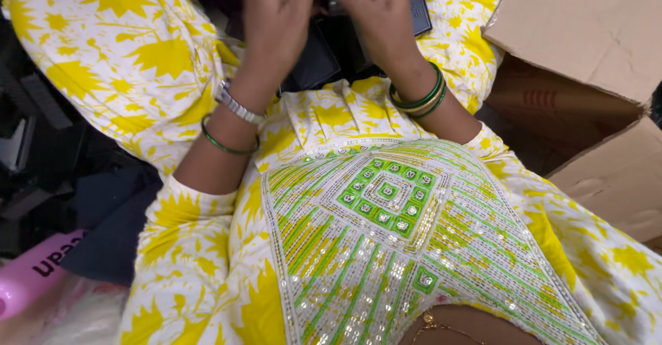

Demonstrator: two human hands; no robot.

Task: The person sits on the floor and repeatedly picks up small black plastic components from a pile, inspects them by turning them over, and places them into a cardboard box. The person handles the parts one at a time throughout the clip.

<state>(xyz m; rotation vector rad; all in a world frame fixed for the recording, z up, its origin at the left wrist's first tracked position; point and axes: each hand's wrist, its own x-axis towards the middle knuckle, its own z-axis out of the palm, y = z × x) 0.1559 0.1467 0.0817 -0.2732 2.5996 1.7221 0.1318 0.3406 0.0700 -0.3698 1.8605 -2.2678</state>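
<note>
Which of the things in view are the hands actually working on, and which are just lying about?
In hand:
- left hand and right hand, both at the dark flat items in the lap; the grip itself is cut off by the top edge.

Lying about:
- cardboard box, at the right
- pink package, lower left
- dark clutter, at the left

I count two hands at twelve o'clock: my left hand (276, 14) and my right hand (376, 14). On the left wrist sit one silver bracelet (238, 107) and one green bangle (224, 145). The right wrist carries a stack of bangles (420, 100), green and gold; I cannot tell exactly how many. One open cardboard box (586, 28) lies at two o'clock, and one pink container (34, 276) at eight o'clock.
</note>
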